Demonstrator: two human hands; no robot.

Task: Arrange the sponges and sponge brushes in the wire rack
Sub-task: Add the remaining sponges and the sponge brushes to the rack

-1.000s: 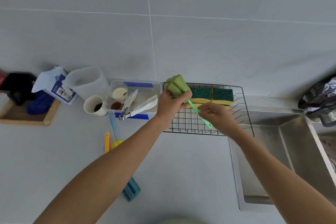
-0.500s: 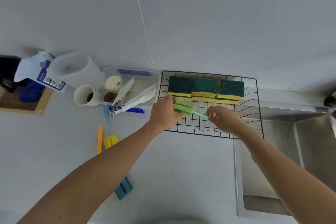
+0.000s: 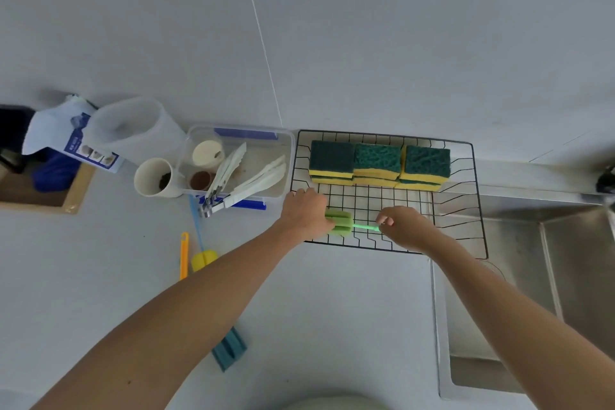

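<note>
A steel sink (image 3: 519,309) fills the right side, and the wire rack (image 3: 459,210) sits just left of it, its right end overlapping the basin. Three green-and-yellow sponges (image 3: 377,161) stand in a row along the rack's far edge. Left of the rack is a clear tub (image 3: 283,150) holding tongs. The left hand (image 3: 304,211) grips the foam head of the green sponge brush (image 3: 339,222), which lies across the rack's near-left part. The right hand (image 3: 404,226) pinches its thin handle. On the counter to the left lie a yellow sponge brush (image 3: 203,258) and a teal brush (image 3: 229,348).
</note>
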